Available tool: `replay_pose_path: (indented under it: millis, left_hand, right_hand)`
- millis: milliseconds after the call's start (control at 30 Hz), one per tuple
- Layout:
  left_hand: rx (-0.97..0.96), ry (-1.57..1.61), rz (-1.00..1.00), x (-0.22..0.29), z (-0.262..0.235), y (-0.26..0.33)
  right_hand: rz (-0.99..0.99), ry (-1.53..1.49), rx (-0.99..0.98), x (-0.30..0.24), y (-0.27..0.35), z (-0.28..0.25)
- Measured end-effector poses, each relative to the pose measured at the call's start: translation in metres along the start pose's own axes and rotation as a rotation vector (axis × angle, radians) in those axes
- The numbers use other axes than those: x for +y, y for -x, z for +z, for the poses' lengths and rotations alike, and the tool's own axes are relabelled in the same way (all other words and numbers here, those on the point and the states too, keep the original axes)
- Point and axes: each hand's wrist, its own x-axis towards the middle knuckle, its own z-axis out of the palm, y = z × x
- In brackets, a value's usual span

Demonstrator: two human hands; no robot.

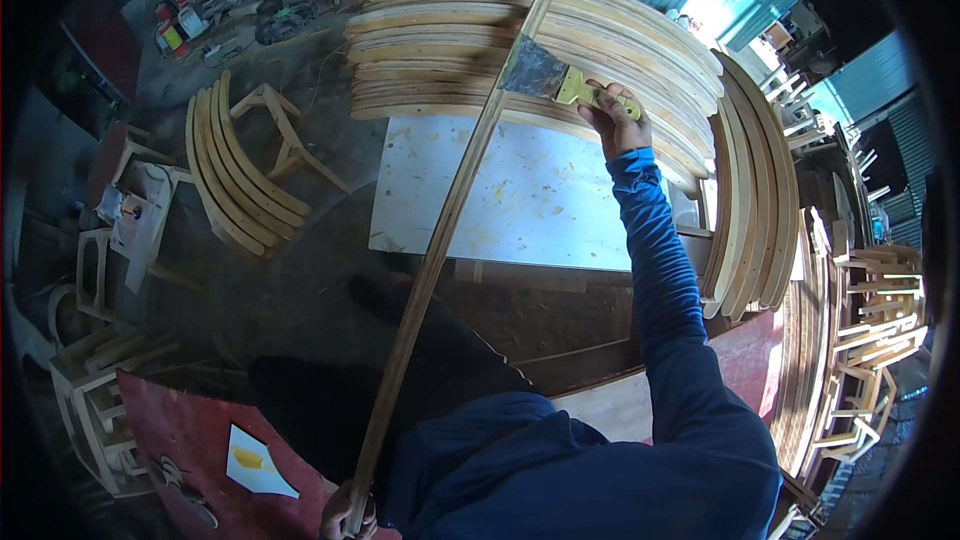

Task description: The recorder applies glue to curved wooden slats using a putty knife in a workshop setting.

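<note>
Wood: long curved strip [440, 240] clamped at its near end in my left hand [345, 518]. My right hand [615, 120] grips a yellow-handled putty knife [548, 78], blade against the strip's far end.

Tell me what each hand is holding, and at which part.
The right hand holds a putty knife by its yellow handle. The left hand grips the long wooden strip at its near, lower end.

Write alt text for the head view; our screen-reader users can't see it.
A person's right hand presses a wide putty knife against a long wooden strip, while the left hand grips the strip's near end. Behind lie stacked curved wooden slats and a white board.
</note>
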Motion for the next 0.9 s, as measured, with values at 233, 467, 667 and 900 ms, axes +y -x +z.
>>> replay_pose_path:
  millis: [233,467,667,900]
  left_hand:
    - [0.129,0.089,-0.002,-0.004,0.019,0.002]
    - [-0.172,0.052,-0.046,0.006,0.002,-0.006]
    - [0.080,0.138,-0.038,-0.002,0.016,0.000]
    - [0.144,0.082,0.012,0.001,0.022,0.001]
  right_hand:
    - [-0.038,0.275,0.067,-0.032,0.001,0.025]
    - [-0.443,0.760,-0.176,-0.071,0.028,0.067]
    - [-0.997,1.544,-0.573,-0.058,0.068,0.100]
    - [-0.934,1.790,-0.823,-0.008,0.107,0.071]
